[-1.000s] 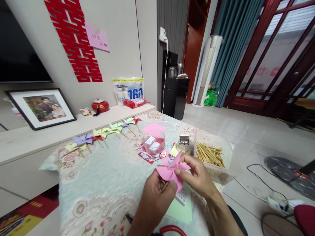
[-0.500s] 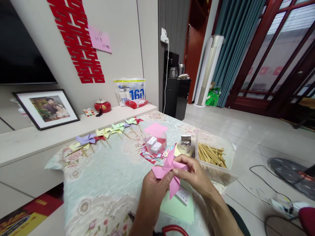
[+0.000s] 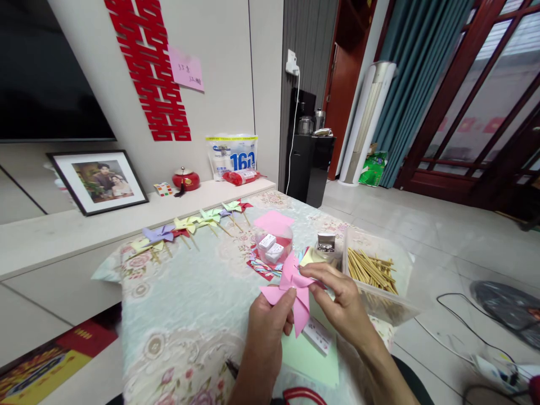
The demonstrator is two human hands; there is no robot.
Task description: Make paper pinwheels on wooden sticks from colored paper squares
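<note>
The pink paper pinwheel (image 3: 291,292) sits between both hands, just above the near edge of the flowered tablecloth (image 3: 189,315). Over the last second it has turned a little and dropped slightly: the blade that stood up towards the room now points lower, and one long blade hangs down past the left thumb. The stick glimpsed under the left hand a second ago is now hidden behind the fingers. The left hand (image 3: 268,326) pinches the wheel's lower left blade between thumb and forefinger; the right hand (image 3: 337,301) has its fingertips closed on the hub — pressing at the centre, it seems, rather than folding a blade.

Under the hands lie a pale green paper sheet (image 3: 310,360) and a small printed slip (image 3: 317,336). Just beyond stands a clear tub of bamboo sticks (image 3: 371,269), a round clear dish with small white boxes (image 3: 272,250), and — further back — a row of finished pinwheels (image 3: 189,225).
</note>
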